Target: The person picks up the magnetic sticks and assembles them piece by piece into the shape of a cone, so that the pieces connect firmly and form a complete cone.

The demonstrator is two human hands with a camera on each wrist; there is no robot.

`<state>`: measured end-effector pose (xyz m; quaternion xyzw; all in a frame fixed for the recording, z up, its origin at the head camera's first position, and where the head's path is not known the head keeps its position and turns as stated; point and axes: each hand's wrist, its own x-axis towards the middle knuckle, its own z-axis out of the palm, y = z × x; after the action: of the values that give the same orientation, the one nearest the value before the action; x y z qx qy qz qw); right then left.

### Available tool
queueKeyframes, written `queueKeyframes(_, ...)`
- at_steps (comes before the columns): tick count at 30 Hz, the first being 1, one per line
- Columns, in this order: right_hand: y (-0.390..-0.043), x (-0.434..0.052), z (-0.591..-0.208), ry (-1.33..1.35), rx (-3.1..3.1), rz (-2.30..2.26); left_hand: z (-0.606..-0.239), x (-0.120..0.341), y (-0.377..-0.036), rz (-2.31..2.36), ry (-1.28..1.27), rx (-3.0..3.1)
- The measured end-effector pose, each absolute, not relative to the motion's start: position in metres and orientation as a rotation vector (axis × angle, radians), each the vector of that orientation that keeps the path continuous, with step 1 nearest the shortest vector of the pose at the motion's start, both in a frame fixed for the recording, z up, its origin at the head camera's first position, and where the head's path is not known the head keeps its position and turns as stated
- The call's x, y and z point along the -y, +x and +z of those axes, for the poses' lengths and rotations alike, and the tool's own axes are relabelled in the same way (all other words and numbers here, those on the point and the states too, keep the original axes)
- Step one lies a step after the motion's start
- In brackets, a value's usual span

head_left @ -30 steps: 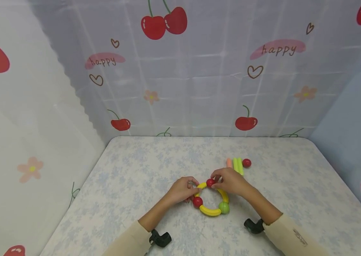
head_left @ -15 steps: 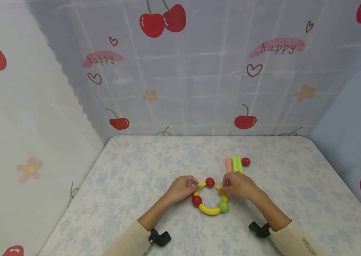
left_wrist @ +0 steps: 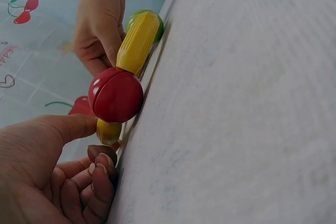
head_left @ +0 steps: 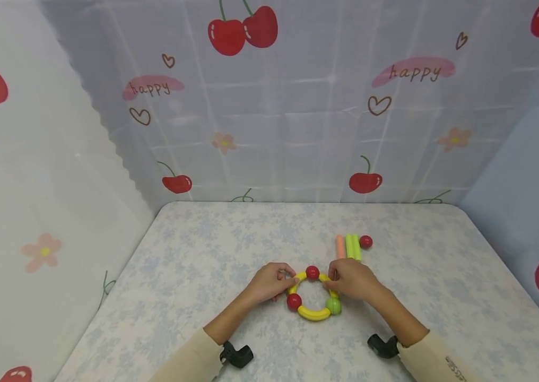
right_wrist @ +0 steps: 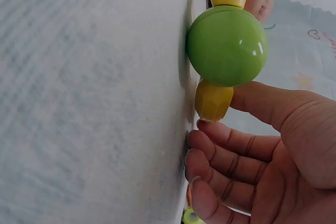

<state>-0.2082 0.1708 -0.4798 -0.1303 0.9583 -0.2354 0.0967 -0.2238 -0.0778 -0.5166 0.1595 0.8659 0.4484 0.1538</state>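
A toy ring (head_left: 314, 314) of yellow curved sticks joined by balls lies flat on the table. It has one red ball (head_left: 312, 273) at the far side, a second red ball (head_left: 294, 301) on the left and a green ball (head_left: 333, 305) on the right. My left hand (head_left: 292, 279) pinches the upper-left yellow stick (left_wrist: 108, 129), just behind the red ball (left_wrist: 116, 95). My right hand (head_left: 329, 284) holds the right yellow stick (right_wrist: 214, 100) between thumb and fingers, right above the green ball (right_wrist: 227, 45).
Beyond my right hand lie an orange stick (head_left: 340, 246), two green sticks (head_left: 353, 246) and a loose red ball (head_left: 366, 242). Cherry-print sheets wall in the table (head_left: 202, 254) at the back and on both sides.
My right hand left the far red ball and took the right yellow stick. That stick's upper end, apart from the ball half a second ago, now meets it.
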Motion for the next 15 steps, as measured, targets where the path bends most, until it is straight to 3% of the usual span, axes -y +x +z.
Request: queueKeyframes(15, -0.22, -0.195, -0.471, -0.275, -2.981, -0.804, -0.519, 0.079, -0.224, 1.309, 0.475, -2.475)
